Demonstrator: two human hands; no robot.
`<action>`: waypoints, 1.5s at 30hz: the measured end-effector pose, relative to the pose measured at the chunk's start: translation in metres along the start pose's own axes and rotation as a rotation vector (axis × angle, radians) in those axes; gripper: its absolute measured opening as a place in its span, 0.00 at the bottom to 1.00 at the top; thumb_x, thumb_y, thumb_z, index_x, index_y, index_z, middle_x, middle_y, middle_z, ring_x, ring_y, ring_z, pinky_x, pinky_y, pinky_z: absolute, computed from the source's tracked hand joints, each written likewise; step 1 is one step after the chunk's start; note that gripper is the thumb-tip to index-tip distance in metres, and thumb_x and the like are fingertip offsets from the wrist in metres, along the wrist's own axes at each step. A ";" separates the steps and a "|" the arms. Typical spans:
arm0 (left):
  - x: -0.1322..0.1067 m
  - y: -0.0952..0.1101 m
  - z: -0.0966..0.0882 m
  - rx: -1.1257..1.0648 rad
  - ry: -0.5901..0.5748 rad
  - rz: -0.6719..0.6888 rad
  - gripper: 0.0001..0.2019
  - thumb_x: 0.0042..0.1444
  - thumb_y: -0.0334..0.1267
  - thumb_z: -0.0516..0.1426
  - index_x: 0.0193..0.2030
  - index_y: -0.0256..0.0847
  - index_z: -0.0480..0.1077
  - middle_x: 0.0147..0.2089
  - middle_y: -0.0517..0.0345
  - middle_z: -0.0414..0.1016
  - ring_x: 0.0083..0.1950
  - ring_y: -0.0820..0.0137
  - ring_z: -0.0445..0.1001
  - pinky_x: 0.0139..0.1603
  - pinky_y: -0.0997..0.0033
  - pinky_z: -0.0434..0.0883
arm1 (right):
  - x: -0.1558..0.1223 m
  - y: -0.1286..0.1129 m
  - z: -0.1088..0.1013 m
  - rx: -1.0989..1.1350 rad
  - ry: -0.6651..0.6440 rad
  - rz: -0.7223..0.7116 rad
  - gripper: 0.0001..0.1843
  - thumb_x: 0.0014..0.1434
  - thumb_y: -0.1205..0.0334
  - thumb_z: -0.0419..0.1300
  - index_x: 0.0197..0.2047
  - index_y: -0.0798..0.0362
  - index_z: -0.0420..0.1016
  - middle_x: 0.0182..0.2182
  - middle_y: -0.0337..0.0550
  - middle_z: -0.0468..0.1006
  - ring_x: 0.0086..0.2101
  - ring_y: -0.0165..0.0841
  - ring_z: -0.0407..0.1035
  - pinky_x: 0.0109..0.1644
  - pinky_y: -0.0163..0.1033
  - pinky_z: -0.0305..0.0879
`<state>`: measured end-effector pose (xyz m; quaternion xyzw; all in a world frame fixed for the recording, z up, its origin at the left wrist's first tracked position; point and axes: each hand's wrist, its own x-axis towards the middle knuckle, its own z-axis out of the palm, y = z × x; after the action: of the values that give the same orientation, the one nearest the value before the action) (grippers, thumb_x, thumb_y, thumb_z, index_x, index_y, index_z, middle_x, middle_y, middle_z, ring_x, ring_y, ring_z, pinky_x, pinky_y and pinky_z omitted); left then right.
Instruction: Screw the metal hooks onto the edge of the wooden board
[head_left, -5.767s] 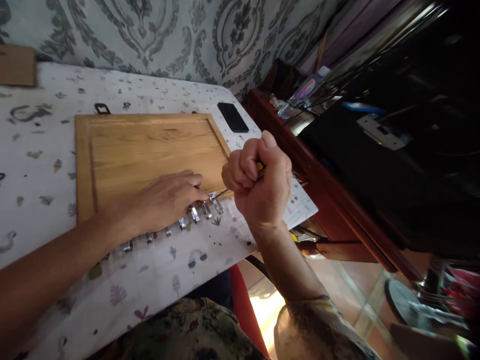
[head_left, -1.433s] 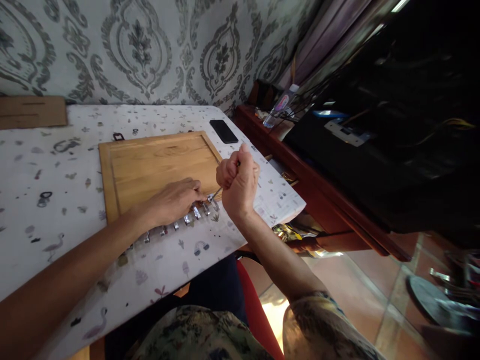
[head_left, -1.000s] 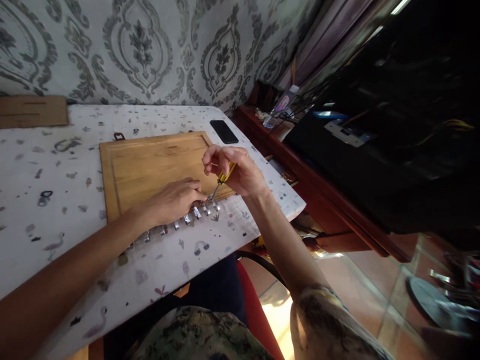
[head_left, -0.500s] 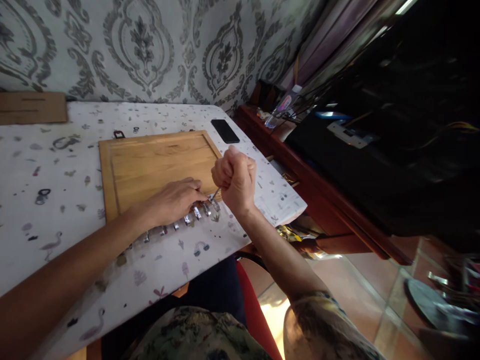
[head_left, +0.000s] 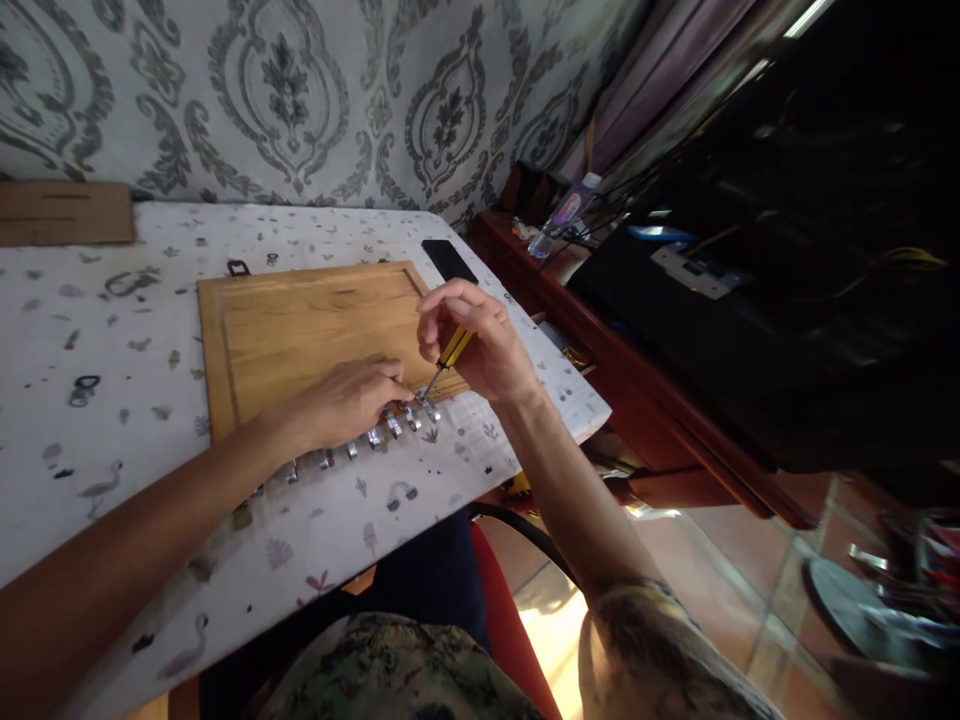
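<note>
My right hand [head_left: 484, 340] holds a screwdriver [head_left: 454, 347] with a yellow and black handle, its fingers loosely around it. The shaft slants down, its tip at a shiny metal clamp [head_left: 429, 405] by the near right edge of a wooden board [head_left: 322, 330]. My left hand [head_left: 352, 398] lies across the board's near edge, its thumb and index finger closed at that clamp. More silver ring-like clamps [head_left: 394, 424] stand in a row along the board's near side, partly hidden by my left hand and forearm.
A black phone [head_left: 448, 260] lies beyond the board on the patterned tablecloth [head_left: 150, 340]. Brown cardboard [head_left: 67, 213] sits at the far left. A dark red desk [head_left: 630, 390] adjoins on the right, bearing a clear bottle [head_left: 562, 215].
My right hand has loosened from a tight fist and rotated, baring the screwdriver's yellow handle. It sits slightly further right. My left hand stays in place.
</note>
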<state>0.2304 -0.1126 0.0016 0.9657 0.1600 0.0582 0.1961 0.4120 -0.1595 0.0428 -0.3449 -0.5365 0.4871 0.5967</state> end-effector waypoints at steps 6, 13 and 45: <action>0.000 -0.005 0.005 -0.008 0.035 0.016 0.15 0.67 0.26 0.55 0.46 0.44 0.82 0.43 0.55 0.75 0.47 0.64 0.72 0.42 0.67 0.65 | 0.008 0.001 -0.005 -0.016 -0.142 0.007 0.31 0.58 0.38 0.68 0.16 0.52 0.68 0.18 0.38 0.73 0.18 0.24 0.65 0.22 0.32 0.63; -0.001 -0.005 0.005 -0.020 0.044 0.019 0.13 0.67 0.27 0.56 0.46 0.44 0.82 0.40 0.56 0.73 0.44 0.66 0.71 0.40 0.67 0.63 | 0.003 0.003 0.009 0.063 0.057 0.087 0.41 0.62 0.27 0.59 0.16 0.48 0.47 0.11 0.25 0.44 0.13 0.20 0.36 0.15 0.30 0.37; 0.000 0.001 -0.003 -0.003 -0.047 -0.020 0.16 0.65 0.23 0.53 0.45 0.43 0.81 0.42 0.55 0.71 0.44 0.66 0.70 0.40 0.67 0.61 | -0.010 0.000 0.029 0.010 0.469 -0.223 0.33 0.66 0.41 0.60 0.20 0.48 0.49 0.14 0.27 0.45 0.16 0.24 0.39 0.18 0.34 0.38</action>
<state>0.2299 -0.1127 0.0051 0.9648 0.1650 0.0338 0.2021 0.3839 -0.1724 0.0454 -0.3841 -0.4158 0.3279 0.7563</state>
